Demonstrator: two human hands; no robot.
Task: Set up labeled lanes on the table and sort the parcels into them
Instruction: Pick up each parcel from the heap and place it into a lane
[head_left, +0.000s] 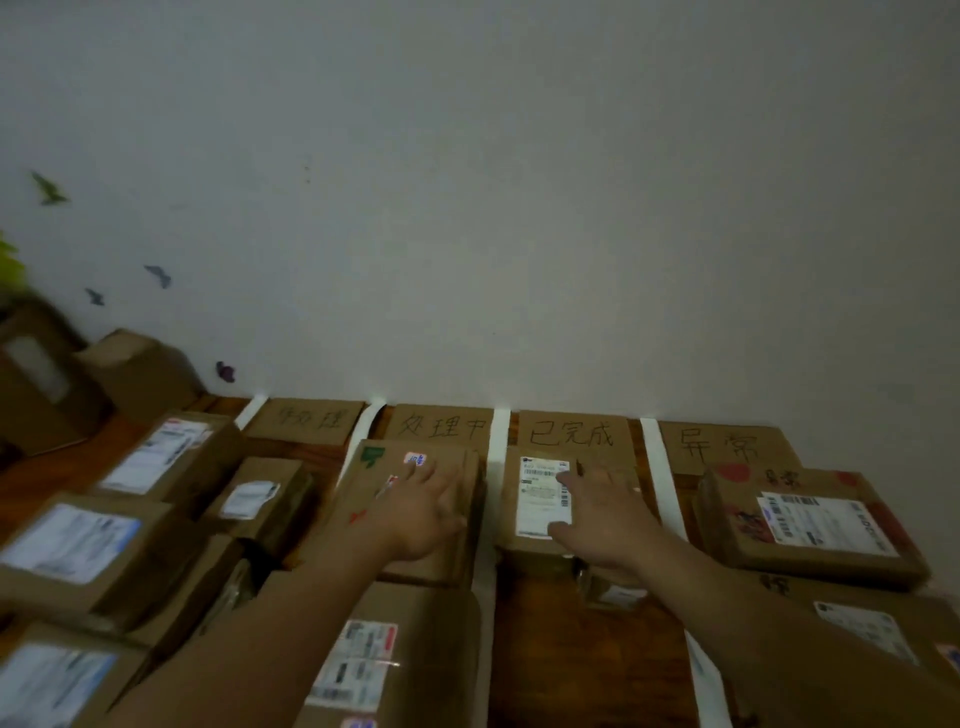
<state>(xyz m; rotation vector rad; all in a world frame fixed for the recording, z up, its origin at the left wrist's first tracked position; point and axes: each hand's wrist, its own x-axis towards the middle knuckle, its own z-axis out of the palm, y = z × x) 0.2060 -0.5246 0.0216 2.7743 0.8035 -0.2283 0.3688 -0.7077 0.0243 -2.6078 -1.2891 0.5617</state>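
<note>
Both hands flat on two parcels at the far end of adjoining lanes.

The left hand (423, 512) lay open, fingers spread, on the top of a brown box (415, 499) in the second lane, its long side running away from the person toward the wall. The right hand (605, 512) lay open too, palm down, on a smaller box (535, 519) in the third lane, just right of its white label (543, 496); the label's long edge ran toward the wall. A white tape strip (496, 467) separated the two boxes. Cardboard signs (571, 434) with handwritten characters stood beyond them against the wall. Whether either hand gripped an edge could not be told.
</note>
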